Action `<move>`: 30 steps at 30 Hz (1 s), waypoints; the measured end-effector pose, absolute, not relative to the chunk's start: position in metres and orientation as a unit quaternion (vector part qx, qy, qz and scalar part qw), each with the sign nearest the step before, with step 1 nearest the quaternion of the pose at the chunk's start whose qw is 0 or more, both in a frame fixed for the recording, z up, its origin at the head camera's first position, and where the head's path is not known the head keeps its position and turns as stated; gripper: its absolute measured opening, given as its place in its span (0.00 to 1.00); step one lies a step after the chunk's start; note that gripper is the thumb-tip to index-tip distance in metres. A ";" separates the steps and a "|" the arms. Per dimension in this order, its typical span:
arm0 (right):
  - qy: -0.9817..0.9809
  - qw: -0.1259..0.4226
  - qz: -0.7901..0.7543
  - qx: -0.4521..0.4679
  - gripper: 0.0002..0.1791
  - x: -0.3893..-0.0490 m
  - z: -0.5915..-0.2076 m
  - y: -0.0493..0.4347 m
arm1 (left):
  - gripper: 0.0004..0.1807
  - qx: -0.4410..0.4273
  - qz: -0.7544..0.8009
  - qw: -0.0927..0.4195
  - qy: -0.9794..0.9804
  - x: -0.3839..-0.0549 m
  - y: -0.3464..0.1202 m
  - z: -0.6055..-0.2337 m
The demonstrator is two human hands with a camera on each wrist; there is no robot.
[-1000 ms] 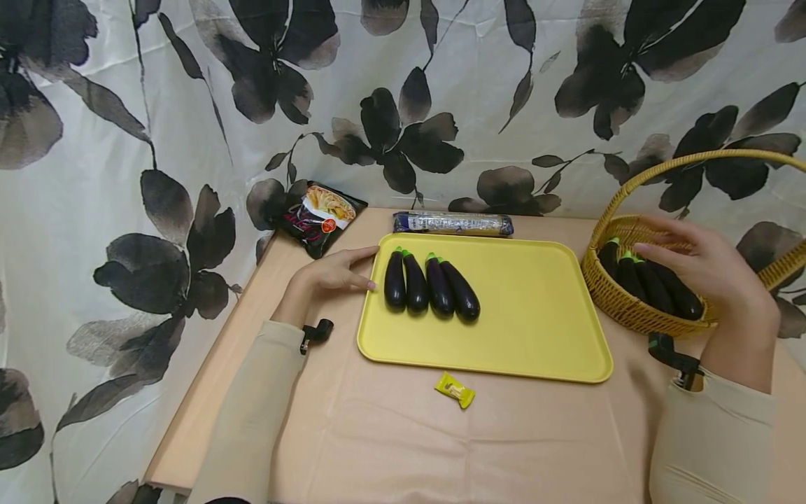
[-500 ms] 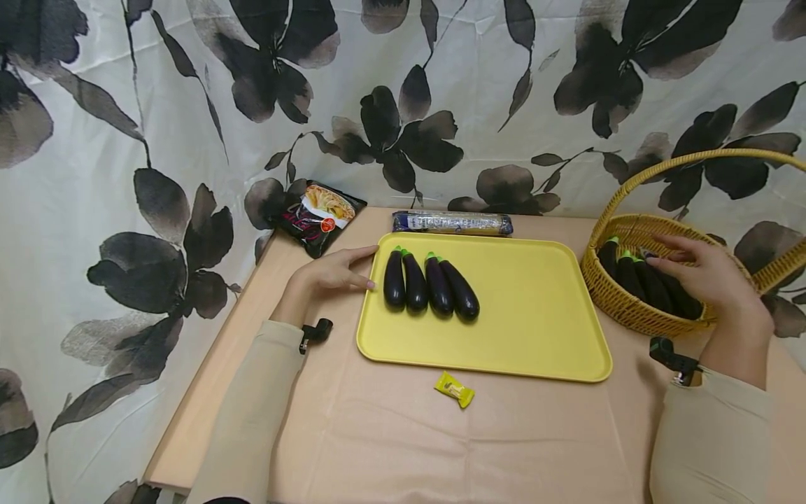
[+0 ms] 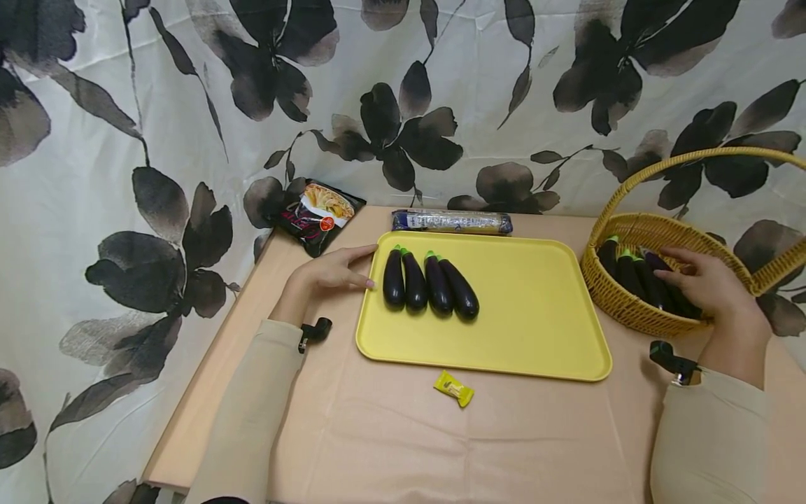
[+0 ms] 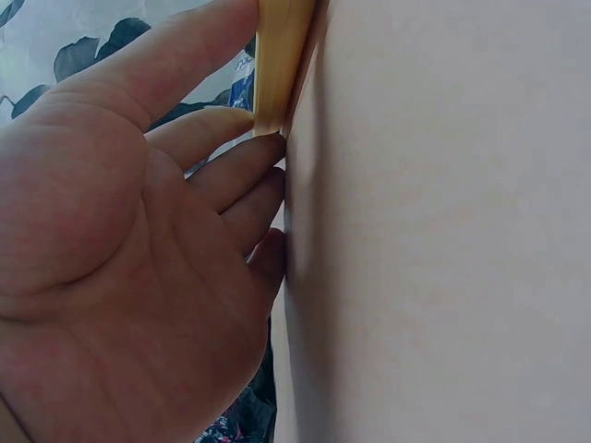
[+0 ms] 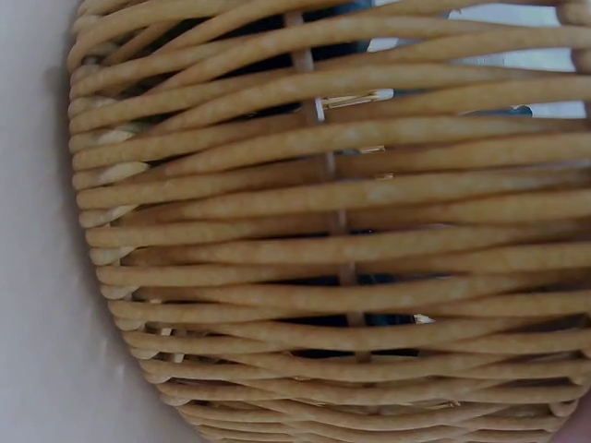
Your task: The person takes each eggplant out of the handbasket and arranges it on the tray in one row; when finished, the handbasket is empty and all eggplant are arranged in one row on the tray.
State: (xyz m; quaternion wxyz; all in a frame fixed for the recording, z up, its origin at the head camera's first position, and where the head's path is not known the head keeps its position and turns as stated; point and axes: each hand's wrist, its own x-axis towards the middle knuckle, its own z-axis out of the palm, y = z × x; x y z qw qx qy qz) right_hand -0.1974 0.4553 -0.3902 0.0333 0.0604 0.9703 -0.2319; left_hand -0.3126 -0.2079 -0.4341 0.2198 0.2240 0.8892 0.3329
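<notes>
Several dark purple eggplants (image 3: 439, 285) with green stem ends lie side by side on the left part of a yellow tray (image 3: 535, 308). At the tray's left edge my left hand (image 3: 324, 273) rests with its fingers fairly straight; its thumb and a fingertip touch the rim (image 4: 284, 55) in the left wrist view. More eggplants (image 3: 632, 276) fill a wicker basket (image 3: 630, 315) at the right. My right hand (image 3: 711, 283) reaches into it, thumb and index finger on either side of one eggplant. Whether they pinch it is hidden. In the right wrist view, basket weave (image 5: 332, 249) blocks the hand.
A small yellow wrapped candy (image 3: 453, 389) lies in front of the tray. Behind it is a long blue and silver packet (image 3: 452, 222). A black snack bag (image 3: 320, 215) leans at the back left. The basket's tall handle (image 3: 620, 196) arches over its opening.
My right hand has moved lower and slightly right inside the basket, so the upper end of one eggplant shows between thumb and index finger. My left hand stays at the tray's edge.
</notes>
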 end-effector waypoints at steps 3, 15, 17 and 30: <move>0.972 0.044 -0.224 0.056 0.40 -0.199 -0.392 0.457 | 0.55 0.227 0.338 0.218 0.887 -0.313 -0.208 -0.435; 0.972 0.098 -0.206 0.056 0.43 -0.201 -0.392 0.463 | 0.54 0.233 0.339 0.211 0.887 -0.313 -0.207 -0.437; 0.972 0.094 -0.207 0.060 0.42 -0.201 -0.392 0.464 | 0.54 0.233 0.339 0.211 0.887 -0.313 -0.207 -0.437; 0.972 0.086 -0.208 0.067 0.31 -0.199 -0.389 0.460 | 0.54 0.233 0.340 0.215 0.885 -0.314 -0.207 -0.436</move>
